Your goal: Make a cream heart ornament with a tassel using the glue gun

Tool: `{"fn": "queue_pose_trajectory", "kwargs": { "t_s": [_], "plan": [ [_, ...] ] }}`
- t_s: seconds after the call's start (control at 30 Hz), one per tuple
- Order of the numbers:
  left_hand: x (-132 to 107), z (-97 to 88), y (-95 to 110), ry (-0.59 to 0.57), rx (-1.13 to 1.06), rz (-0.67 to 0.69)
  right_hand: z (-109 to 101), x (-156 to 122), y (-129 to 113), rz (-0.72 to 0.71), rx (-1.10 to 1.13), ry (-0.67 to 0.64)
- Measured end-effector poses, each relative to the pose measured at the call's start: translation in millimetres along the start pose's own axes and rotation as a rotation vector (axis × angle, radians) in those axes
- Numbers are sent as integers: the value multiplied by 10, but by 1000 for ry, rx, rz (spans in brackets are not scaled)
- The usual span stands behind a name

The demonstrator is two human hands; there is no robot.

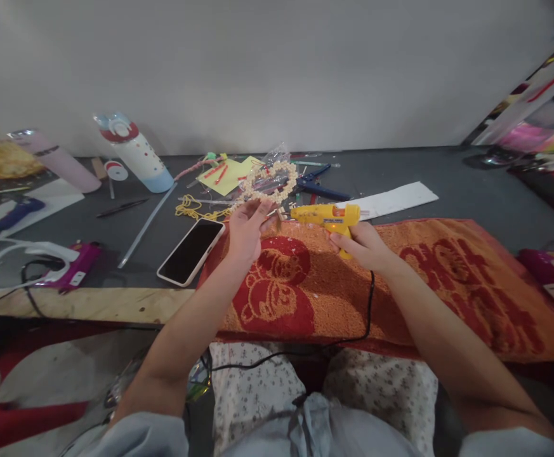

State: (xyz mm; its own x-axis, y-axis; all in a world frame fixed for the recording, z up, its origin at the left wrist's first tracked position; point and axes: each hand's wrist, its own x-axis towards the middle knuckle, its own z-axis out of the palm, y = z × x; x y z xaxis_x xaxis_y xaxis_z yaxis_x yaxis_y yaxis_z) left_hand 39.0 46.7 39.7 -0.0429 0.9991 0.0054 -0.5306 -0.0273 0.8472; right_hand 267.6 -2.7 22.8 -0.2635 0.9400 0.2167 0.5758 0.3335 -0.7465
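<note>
My right hand (362, 244) is wrapped round the handle of a yellow glue gun (327, 216), whose nozzle points left and whose small light glows orange. A clear glue stick (364, 214) pokes out of its back end. My left hand (249, 230) pinches a small cream-coloured piece (280, 213) just in front of the nozzle. Fingers partly cover this piece, and its exact kind is too small to make out. Just beyond my left hand lies a ring of cream beads (283, 190); I cannot tell whether the fingers touch it.
An orange and red towel (343, 279) covers the table's front edge. Around my hands are a phone (192, 251), yellow string (193, 208), yellow paper (222, 179), blue-handled pliers (322, 187) and a white strip (395, 200). Bottles (138, 155) and power strips (79, 265) stand farther out. A black cord (370, 304) hangs over the edge.
</note>
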Motion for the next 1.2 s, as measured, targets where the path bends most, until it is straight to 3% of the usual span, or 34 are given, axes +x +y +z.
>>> {"fn": "queue_pose_trajectory", "kwargs": {
  "t_s": [0.83, 1.2],
  "plan": [
    [36, -11, -14, -1, 4, 9, -32, -51, -53, -39, 55, -43],
    [17, -12, -24, 2, 22, 8, -25, 26, -89, 42, 9, -29]
  ]
}}
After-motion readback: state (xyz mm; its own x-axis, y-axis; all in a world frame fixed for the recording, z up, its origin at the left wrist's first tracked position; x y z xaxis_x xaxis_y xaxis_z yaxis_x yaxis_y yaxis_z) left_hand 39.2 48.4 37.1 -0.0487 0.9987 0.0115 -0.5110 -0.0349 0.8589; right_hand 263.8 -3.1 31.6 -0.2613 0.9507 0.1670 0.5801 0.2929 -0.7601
